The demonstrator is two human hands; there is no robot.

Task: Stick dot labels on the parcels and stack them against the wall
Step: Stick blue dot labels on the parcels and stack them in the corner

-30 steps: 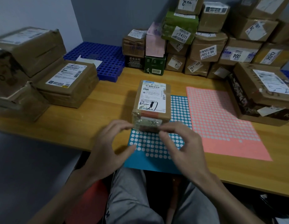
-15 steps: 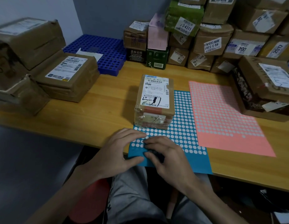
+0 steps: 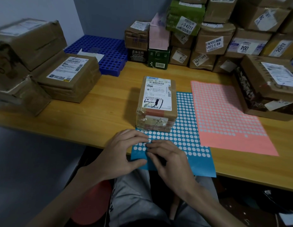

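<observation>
Grey walls meet in a corner behind a long wooden surface (image 3: 96,115) crowded with cardboard boxes. Near the middle of it stands a small brown taped parcel with a white shipping label and black handwriting on top (image 3: 157,102), which serves as the landmark. This parcel rests on the far left part of a blue sheet of white dot labels (image 3: 188,128); the sheet reaches from under the parcel to the near edge of the surface and slightly over it. Just right of the parcel, touching the blue sheet's edge, lies a salmon-pink sheet of pale dot labels (image 3: 224,115). Behind the parcel, against the wall, rises a stack of labelled brown, pink and green parcels (image 3: 208,38). Behind and to the left of the parcel sits a blue perforated plastic tray (image 3: 108,53), and further left a pile of larger brown cardboard boxes (image 3: 44,76). To the right of the parcel, beyond the pink sheet, is a dark-sided brown box (image 3: 270,89).

In front of the parcel, both hands lie on the blue sheet. The left hand (image 3: 124,154) is spread flat, fingers pressing the sheet's left edge. The right hand (image 3: 170,161) is curled, its fingertips pinched together at a row of dots; whether a dot is between them cannot be told.
</observation>
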